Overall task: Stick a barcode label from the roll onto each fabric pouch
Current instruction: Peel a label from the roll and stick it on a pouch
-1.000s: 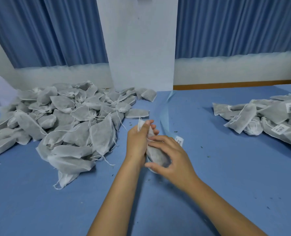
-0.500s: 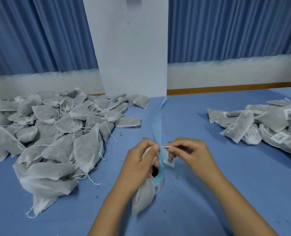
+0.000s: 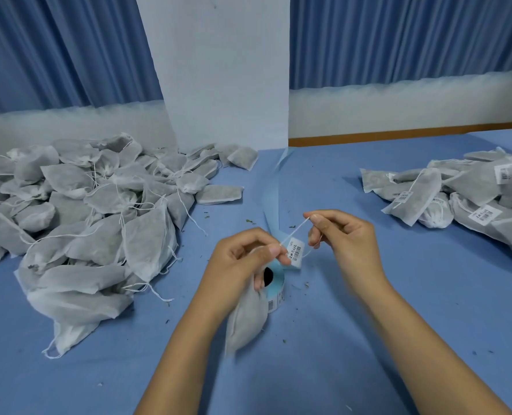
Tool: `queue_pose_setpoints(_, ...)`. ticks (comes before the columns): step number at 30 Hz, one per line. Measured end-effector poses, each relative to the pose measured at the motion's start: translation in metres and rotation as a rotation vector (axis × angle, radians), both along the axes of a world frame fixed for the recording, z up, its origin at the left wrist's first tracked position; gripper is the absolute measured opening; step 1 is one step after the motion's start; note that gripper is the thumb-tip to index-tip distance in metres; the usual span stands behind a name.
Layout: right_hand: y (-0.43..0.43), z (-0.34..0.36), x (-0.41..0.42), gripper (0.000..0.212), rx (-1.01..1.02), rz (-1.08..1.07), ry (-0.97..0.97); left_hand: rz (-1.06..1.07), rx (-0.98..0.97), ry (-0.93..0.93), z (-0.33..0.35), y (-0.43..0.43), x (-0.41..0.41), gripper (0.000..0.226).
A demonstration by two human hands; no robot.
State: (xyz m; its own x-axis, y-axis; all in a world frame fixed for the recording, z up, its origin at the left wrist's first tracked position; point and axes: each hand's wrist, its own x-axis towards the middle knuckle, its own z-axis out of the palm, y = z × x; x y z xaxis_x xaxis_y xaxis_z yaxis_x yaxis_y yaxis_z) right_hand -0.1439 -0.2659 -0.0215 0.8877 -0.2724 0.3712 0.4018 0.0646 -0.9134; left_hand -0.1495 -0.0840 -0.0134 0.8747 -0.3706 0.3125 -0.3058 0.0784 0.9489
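Note:
My left hand (image 3: 242, 265) grips the neck of a grey fabric pouch (image 3: 244, 322), which hangs down below the fist. My right hand (image 3: 341, 235) pinches the pouch's white drawstring (image 3: 293, 232) and holds it stretched up to the right. A white barcode label (image 3: 296, 253) sits between the two hands, near the string. Behind the pouch stands the label roll (image 3: 275, 283), light blue with a dark core, and its blue backing strip (image 3: 274, 190) trails away across the table.
A big heap of unlabelled pouches (image 3: 93, 223) with loose strings fills the left of the blue table (image 3: 368, 339). Labelled pouches (image 3: 464, 196) lie piled at the right. A white pillar (image 3: 219, 73) and blue curtains stand behind. Small green crumbs dot the cloth.
The pouch has been lifted off the table into my left fist and now hangs. My right hand has left the pouch body and pulled its drawstring out to the right.

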Motion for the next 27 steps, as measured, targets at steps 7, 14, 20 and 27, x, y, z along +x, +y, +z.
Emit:
queue_pose_setpoints(7,0.021,-0.009,-0.006,0.027,-0.166,0.216,0.069,0.31,-0.216,-0.225,-0.002,0.004,0.0,0.017)
queue_pose_setpoints(14,0.021,0.0,-0.019,0.013,-0.499,0.191,-0.273,0.364,0.297,-0.534,-0.009,0.004,0.006,0.026)
queue_pose_setpoints(20,0.009,0.004,-0.015,0.013,-0.41,0.022,-0.313,0.218,0.378,-0.422,-0.005,0.002,0.002,0.013)
queue_pose_setpoints(27,0.024,-0.004,-0.013,0.026,-0.195,0.097,-0.066,0.259,0.214,-0.429,0.0,0.0,-0.003,0.009)
